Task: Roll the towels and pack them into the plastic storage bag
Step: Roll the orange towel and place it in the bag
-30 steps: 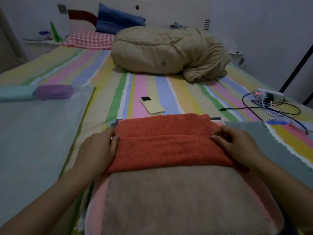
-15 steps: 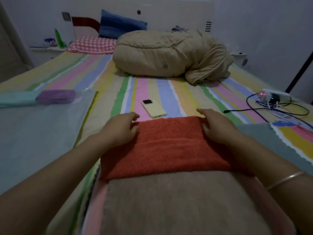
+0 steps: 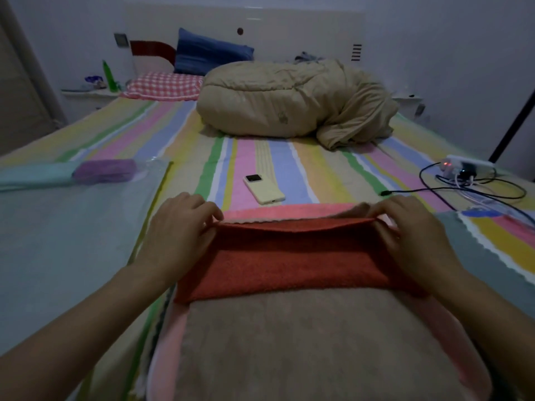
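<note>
Folded orange terry towel (image 3: 292,256) atop a tan towel (image 3: 318,342) on the striped bed (image 3: 260,157). Left hand (image 3: 179,227) and right hand (image 3: 411,230) each pinch 1 far corner. The towel's long axis runs hand to hand, so rolling likely proceeds toward the person. The clear plastic storage bag (image 3: 72,227) lies left, nearer the left hand.

yellow phone (image 3: 264,190), beige quilt (image 3: 278,102), power strip (image 3: 466,167)
</note>
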`<action>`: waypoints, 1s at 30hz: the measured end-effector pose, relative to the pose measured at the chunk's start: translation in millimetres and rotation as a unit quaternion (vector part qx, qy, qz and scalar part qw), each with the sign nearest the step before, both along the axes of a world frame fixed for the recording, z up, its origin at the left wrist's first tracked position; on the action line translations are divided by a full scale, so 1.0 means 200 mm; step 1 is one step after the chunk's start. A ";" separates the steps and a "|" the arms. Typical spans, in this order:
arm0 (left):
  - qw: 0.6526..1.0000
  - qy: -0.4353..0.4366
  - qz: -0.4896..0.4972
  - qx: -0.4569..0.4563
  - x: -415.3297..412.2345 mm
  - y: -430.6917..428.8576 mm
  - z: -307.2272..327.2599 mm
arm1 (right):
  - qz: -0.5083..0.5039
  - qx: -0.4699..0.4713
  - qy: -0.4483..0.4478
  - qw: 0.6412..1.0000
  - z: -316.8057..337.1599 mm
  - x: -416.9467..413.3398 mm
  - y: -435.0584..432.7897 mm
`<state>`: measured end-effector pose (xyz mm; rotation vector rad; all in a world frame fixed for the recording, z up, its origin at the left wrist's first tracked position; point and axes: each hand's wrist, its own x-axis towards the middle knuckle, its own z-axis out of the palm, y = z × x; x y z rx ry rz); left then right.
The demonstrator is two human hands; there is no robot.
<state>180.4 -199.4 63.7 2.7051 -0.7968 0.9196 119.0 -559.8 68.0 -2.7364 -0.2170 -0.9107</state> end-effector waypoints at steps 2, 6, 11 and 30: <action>1.000 -0.007 0.015 -0.014 -0.07 0.03 -0.03 | 0.010 0.002 0.001 1.000 -0.04 -0.11 0.00; 0.999 -0.005 0.044 -0.026 -0.07 0.01 -0.08 | 0.008 -0.011 0.042 0.999 -0.13 -0.21 0.02; 0.997 -0.008 0.076 0.029 -0.01 -0.02 -0.09 | -0.026 0.010 0.106 0.994 -0.15 -0.12 0.02; 0.998 0.000 0.033 -0.053 -0.27 0.05 -0.04 | -0.006 0.084 0.029 0.996 -0.16 -0.18 0.01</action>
